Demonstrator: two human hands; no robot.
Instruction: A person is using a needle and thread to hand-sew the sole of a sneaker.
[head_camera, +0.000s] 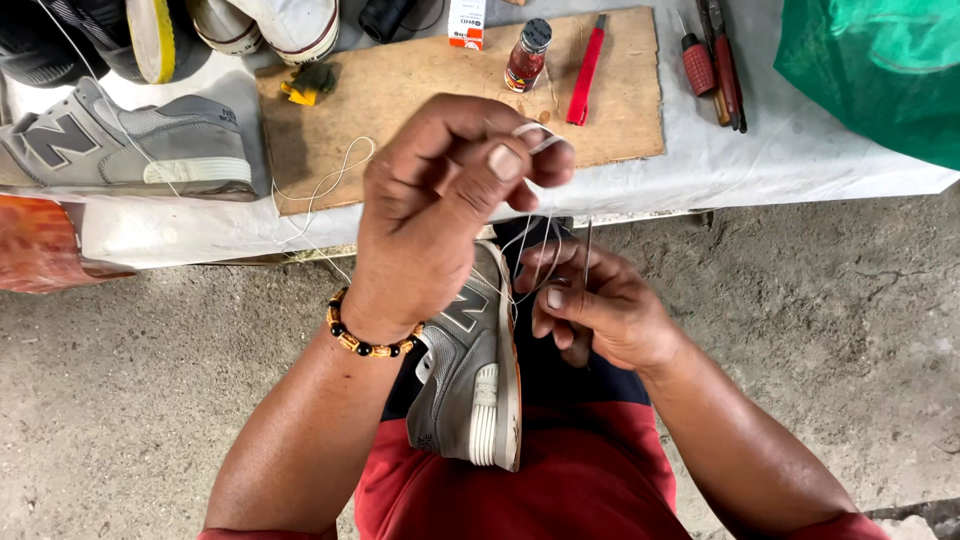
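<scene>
Here the white-covered bench (800, 160) runs across the top of the view, bearing a brown work board (450, 90) with a small red-brown bottle (527, 55) and a red-handled knife (585, 70) on it; a matching grey sneaker (120, 150) lies at the bench's left end. Below that, the grey sneaker being worked on (470, 380) rests on the person's lap, sole edge turned to the right, toe towards the bench. The left hand (440, 210) is raised above the shoe, closed tight, pinching a white thread (530, 135) between thumb and forefinger with a turn round the fingertip. The right hand (600, 305) sits just beside the shoe's upper, fingers curled shut round what looks like a thin metal awl or needle (587, 245), standing nearly upright.

The risks, as I judge them: the taut thread could snap or cut into the fingertip if pulled hard, the loose loops by the shoe could tangle, and the upright point is close to both hands, so a slip could prick one.
</scene>
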